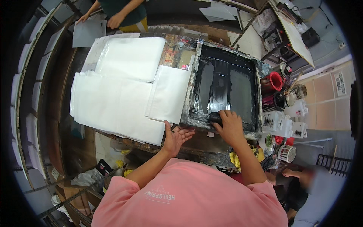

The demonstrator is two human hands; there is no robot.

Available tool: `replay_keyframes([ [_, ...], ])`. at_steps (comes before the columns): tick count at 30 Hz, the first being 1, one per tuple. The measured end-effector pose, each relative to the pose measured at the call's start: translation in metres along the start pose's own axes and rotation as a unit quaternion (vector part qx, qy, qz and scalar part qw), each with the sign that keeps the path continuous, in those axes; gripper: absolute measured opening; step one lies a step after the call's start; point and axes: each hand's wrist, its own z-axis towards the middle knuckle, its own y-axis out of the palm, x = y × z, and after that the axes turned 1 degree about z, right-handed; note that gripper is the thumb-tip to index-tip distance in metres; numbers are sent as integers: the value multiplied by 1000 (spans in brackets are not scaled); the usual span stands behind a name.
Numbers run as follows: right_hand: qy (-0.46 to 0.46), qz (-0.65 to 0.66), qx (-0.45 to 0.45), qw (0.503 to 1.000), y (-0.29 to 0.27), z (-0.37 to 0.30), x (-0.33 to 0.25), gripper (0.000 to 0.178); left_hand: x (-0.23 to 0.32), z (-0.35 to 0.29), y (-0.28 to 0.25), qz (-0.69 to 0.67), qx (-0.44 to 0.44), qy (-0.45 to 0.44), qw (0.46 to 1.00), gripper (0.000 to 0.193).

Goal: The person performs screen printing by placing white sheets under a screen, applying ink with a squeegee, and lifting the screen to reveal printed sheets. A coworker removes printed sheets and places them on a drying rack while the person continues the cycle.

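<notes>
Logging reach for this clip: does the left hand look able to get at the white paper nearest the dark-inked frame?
Probably yes: the left hand is open, seemingly empty, near the lower edge of the paper, and nothing visible blocks the way.

From far off, I look through the left one of two wide cameras worn on a person's head. It points down and ahead, over the pink shirt (189,204) at the bottom. The left hand (175,139) and right hand (230,127) are near me, just below the middle. The table (174,53) and the stained frame (188,102) lie past them, seen from above. Farther off, a co-worker (123,10) gets cut by the top edge (only part of that body fits in). My view is so wide that the tall shelves (56,128) at the left bend along its round, dark rim. Everything is the right way up.
</notes>
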Motion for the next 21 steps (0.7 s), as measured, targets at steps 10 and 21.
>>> replay_keyframes([
  [10,-30,-66,353,933,-122,44,-21,46,56,17,33,542,-38,244,803,95],
  [21,-20,-63,341,938,-162,74,-12,39,-7,34,-87,833,268,161,457,115],
])
